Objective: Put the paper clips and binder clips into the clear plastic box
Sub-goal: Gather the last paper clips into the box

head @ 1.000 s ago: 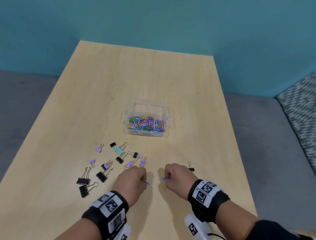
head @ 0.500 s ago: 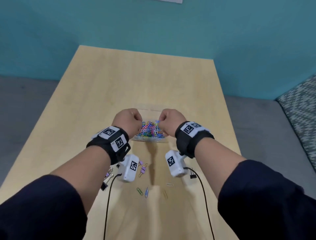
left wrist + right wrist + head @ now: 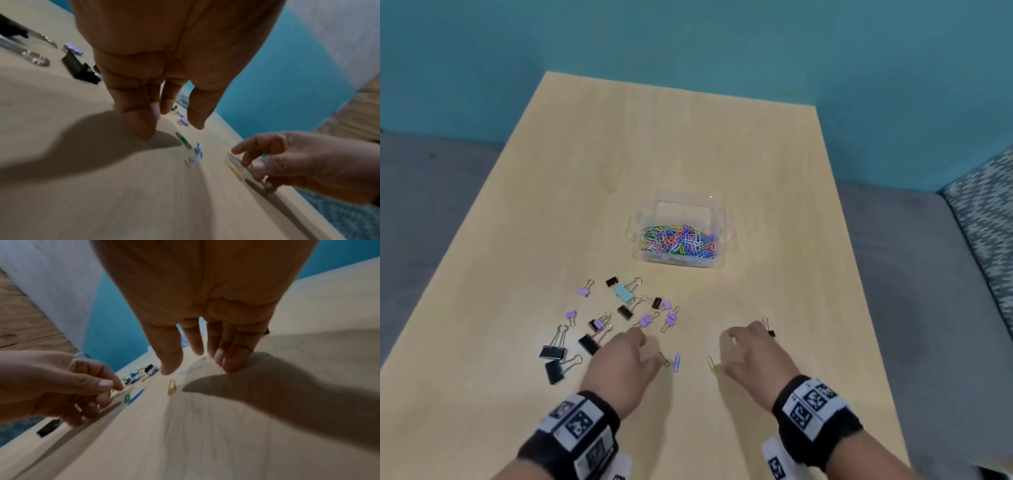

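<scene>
The clear plastic box (image 3: pixel 717 219) stands mid-table, holding a heap of coloured paper clips (image 3: pixel 678 240). Several binder clips (image 3: pixel 625 294), black, purple and one light blue, lie scattered left of centre. A green paper clip (image 3: pixel 664 359), a blue one (image 3: pixel 677 360) and a yellow one (image 3: pixel 711 363) lie near the front. My left hand (image 3: pixel 650 353) hovers over the green clip (image 3: pixel 183 140) with thumb and fingers apart, empty. My right hand (image 3: pixel 726 349) reaches down beside the yellow clip (image 3: pixel 172 387), fingers spread, holding nothing. A small black binder clip (image 3: pixel 768 327) lies just past it.
The light wooden table (image 3: pixel 688 137) ends at a teal wall at the back. Grey floor lies on both sides, and a patterned cushion (image 3: pixel 986 233) is at the right. The table's right edge runs close to my right hand.
Half a second ago both hands were over the box. They have pulled back to the loose paper clips at the front, and the blue clips they carried are gone from them.
</scene>
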`<state>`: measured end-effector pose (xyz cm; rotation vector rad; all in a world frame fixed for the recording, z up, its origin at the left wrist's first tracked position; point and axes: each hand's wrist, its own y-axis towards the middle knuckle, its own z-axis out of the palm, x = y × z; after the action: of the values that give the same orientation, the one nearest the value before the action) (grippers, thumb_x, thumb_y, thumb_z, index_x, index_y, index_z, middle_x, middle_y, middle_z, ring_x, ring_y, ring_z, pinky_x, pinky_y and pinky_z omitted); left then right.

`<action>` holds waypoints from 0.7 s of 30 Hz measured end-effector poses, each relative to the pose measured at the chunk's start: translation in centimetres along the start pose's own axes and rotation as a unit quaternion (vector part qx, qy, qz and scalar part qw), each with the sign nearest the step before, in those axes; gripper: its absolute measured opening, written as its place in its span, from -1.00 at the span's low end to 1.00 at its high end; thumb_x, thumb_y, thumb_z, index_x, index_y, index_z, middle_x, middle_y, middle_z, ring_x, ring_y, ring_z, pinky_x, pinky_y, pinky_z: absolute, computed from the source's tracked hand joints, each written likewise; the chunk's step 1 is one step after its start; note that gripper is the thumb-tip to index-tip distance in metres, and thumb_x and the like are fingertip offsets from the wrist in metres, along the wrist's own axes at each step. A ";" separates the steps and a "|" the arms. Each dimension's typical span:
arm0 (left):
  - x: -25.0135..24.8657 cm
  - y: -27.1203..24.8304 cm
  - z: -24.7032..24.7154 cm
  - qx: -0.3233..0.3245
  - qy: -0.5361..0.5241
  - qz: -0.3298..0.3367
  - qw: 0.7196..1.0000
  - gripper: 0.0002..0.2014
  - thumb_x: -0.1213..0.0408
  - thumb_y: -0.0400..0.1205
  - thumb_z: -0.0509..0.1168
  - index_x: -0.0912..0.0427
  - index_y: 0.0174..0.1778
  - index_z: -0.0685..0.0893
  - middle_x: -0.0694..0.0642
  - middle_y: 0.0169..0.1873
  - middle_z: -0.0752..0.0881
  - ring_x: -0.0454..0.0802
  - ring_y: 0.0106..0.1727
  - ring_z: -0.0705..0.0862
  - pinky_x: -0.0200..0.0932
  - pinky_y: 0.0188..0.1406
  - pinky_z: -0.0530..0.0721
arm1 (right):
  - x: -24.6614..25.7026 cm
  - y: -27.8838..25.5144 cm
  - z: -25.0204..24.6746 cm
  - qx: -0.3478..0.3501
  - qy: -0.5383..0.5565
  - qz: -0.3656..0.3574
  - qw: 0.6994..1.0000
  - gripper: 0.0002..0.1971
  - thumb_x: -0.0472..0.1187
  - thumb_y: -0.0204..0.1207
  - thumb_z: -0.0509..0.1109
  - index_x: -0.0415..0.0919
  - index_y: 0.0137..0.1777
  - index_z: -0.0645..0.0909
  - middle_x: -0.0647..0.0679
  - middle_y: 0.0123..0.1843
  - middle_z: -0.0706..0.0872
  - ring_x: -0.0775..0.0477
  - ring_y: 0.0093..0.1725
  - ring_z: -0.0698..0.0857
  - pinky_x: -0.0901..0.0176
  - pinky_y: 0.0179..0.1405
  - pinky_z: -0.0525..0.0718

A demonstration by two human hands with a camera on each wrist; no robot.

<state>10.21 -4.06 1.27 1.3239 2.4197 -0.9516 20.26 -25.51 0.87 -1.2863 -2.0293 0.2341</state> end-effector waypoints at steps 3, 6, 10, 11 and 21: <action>-0.4 -1.1 2.0 -0.015 -0.003 0.017 1.000 -0.57 -0.08 0.49 0.38 0.03 0.18 0.52 -0.02 -0.04 0.51 -0.01 -0.07 0.57 -0.17 -0.18 0.46 | 0.4 -0.9 2.0 -0.027 -0.007 -0.019 0.999 -0.48 0.04 0.44 0.46 0.05 0.38 0.42 0.06 0.22 0.37 0.02 0.23 0.42 0.20 0.21 0.49; -1.1 -1.1 3.5 -0.013 0.046 0.062 0.997 -0.64 0.01 0.53 0.37 0.05 0.17 0.52 0.01 0.00 0.45 0.00 0.00 0.51 -0.15 -0.07 0.52 | 0.9 -0.8 3.1 -0.067 -0.035 -0.028 0.997 -0.65 -0.11 0.52 0.37 -0.04 0.29 0.47 0.02 0.17 0.37 -0.02 0.19 0.41 0.22 0.12 0.49; -1.3 -0.6 4.1 -0.007 0.083 0.082 0.993 -0.82 0.19 0.61 0.28 0.10 0.10 0.53 0.04 -0.02 0.46 0.00 -0.07 0.48 -0.15 -0.13 0.49 | 1.5 -0.6 3.4 -0.079 -0.049 -0.036 0.995 -0.87 -0.23 0.59 0.25 -0.14 0.12 0.48 -0.02 0.08 0.40 -0.04 0.04 0.40 0.20 -0.04 0.42; -1.3 -0.4 4.1 -0.007 0.091 0.080 0.993 -0.87 0.22 0.63 0.26 0.11 0.06 0.53 0.04 -0.05 0.45 0.00 -0.12 0.45 -0.15 -0.18 0.45 | 1.6 -0.6 3.4 -0.078 -0.054 -0.035 0.995 -0.93 -0.25 0.60 0.23 -0.13 0.05 0.46 -0.01 0.03 0.38 -0.03 -0.01 0.38 0.20 -0.11 0.38; 0.7 -0.5 2.6 -0.002 0.092 0.080 0.992 -0.90 0.24 0.63 0.23 0.13 0.03 0.55 0.03 -0.11 0.47 0.04 -0.22 0.53 -0.05 -0.24 0.57 | 2.1 -0.1 2.8 -0.059 -0.047 0.021 0.997 -0.86 -0.38 0.52 0.16 -0.11 -0.16 0.37 -0.03 -0.08 0.43 -0.09 -0.10 0.44 0.12 -0.20 0.44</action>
<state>9.17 -5.47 -0.85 1.6436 2.3968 -0.8147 17.85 -23.17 -0.10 -1.4160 -2.1229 0.2001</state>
